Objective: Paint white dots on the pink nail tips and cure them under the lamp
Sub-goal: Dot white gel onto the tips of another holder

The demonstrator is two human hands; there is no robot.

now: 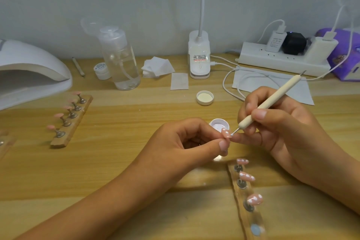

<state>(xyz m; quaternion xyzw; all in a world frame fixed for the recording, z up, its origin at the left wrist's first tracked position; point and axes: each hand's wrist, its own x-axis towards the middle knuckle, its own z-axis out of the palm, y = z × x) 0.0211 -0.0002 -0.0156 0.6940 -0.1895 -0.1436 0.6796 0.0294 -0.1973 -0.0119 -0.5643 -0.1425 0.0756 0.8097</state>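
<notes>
Centrally, left hand (181,138) pinches a pink nail tip (284,133); right hand (276,122) grips the dotting tool (270,103) touching its edge.

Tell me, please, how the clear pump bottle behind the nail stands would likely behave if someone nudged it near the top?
The clear pump bottle stands tall on a fairly narrow base, so a high push would probably tip it rather than slide it. It looks only partly filled, so it is likely light. Its smooth clear wall may be slippery. Its lid seems flipped open, so the liquid might spill.

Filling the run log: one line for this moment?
step: dotting | left hand: holds pink nail tip | right hand: dotting tool tip on it | lamp: unused
</notes>
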